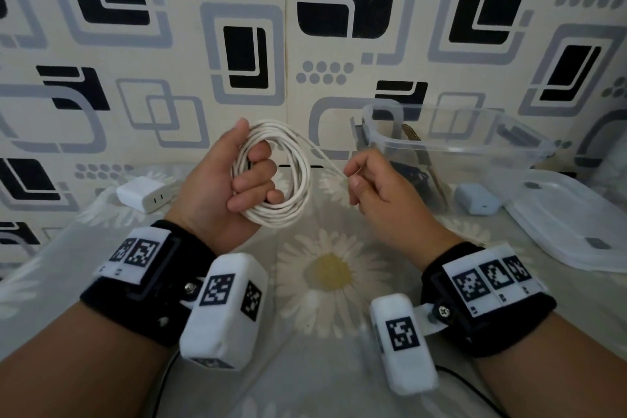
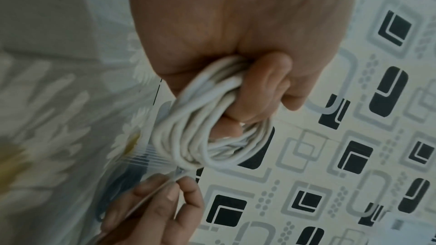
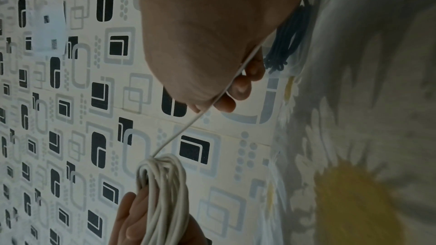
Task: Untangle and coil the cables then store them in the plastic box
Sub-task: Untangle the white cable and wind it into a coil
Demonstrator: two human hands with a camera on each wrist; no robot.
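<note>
A white cable [image 1: 291,200] wound into a coil of several loops hangs in my left hand [image 1: 237,176], whose fingers curl through the ring and grip it above the flowered cloth. From the coil's top a free strand [image 1: 325,156] runs right to my right hand [image 1: 364,176], which pinches it between thumb and fingers. The left wrist view shows the coil [image 2: 188,137] round my fingers and the right hand [image 2: 165,202] on the strand. In the right wrist view the strand [image 3: 188,124] leads down to the coil [image 3: 165,193]. The clear plastic box [image 1: 454,142] stands at the right, with a dark cable [image 1: 414,180] inside.
A white charger block [image 1: 144,195] lies on the cloth at the left. The box's clear lid [image 1: 576,224] lies flat at the far right, with a small pale blue case [image 1: 476,198] beside it. A patterned wall stands close behind.
</note>
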